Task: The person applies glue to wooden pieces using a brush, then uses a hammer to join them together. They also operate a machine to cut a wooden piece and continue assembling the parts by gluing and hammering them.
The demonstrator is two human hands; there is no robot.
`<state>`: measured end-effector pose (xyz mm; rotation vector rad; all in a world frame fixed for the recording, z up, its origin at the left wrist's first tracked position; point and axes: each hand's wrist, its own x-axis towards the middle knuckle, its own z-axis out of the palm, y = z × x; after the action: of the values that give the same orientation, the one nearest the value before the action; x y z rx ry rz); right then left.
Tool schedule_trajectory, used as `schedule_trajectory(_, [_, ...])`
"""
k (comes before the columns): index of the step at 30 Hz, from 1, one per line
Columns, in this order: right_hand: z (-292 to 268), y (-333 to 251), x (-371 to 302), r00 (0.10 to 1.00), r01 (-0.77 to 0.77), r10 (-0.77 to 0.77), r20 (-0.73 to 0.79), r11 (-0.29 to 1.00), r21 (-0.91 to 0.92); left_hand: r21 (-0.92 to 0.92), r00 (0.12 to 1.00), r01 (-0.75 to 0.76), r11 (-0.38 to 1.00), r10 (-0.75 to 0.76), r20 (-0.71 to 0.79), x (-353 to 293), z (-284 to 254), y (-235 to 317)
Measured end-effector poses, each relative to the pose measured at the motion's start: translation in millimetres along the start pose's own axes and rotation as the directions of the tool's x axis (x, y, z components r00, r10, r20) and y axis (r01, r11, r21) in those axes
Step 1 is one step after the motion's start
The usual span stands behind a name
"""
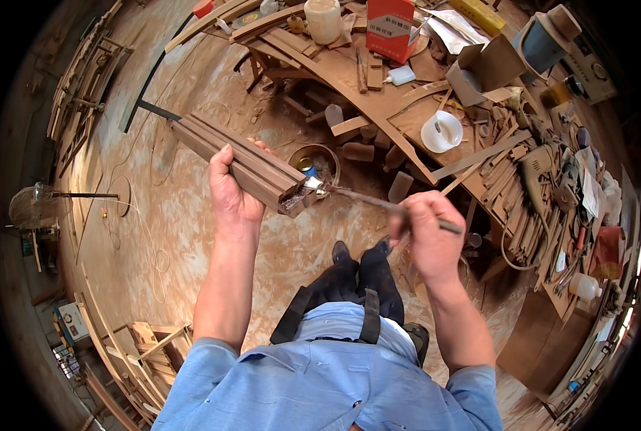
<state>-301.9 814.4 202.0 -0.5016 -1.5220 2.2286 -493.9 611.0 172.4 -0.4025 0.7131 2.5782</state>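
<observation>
Left hand (236, 192) — wrapped around a bundle of brown strips (252, 167). Right hand (435, 233), right of the bundle — closed around a thin stick (367, 199), tip by bundle's near end.

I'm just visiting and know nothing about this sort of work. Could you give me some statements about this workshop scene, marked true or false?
1. The left hand holds a bundle of brown wooden strips. True.
2. Only one hand is in use. False: the right hand grips a slim, stick-like tool.
3. A fan stands off to the person's left. True.
4. The person is dressed in red on top. False: the shirt is light blue.
5. A red box stands on the workbench. True.
6. Nothing white is on the bench. False: a round white tub stands there.
</observation>
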Motion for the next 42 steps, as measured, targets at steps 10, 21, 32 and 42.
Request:
schedule_trajectory(10, [11.9, 9.2, -22.8, 1.0, 0.013, -0.013, -0.009, 0.997, 0.076, 0.204, 0.972, -0.218, 0.954, 0.23, -0.038, -4.4, -14.6, -1.3])
schedule_trajectory(21, [12.2, 19.4, -41.5, 0.985, 0.142, -0.139, 0.099, 0.99, -0.023, 0.36, 0.899, -0.274, 0.892, 0.37, -0.232, -10.2, -14.5, -6.1])
schedule_trajectory(32, [12.5, 20.3, -49.7, 0.924, 0.372, -0.305, 0.229, 0.856, -0.36, 0.377, 0.881, -0.245, 0.894, 0.367, -0.299, -10.2, -20.3, -14.7])
schedule_trajectory(42, [4.0, 18.8, -53.1, 0.807, 0.555, -0.408, 0.428, 0.771, -0.312, 0.238, 0.897, -0.034, 0.971, 0.134, -0.42, 4.1, -31.6, -10.6])
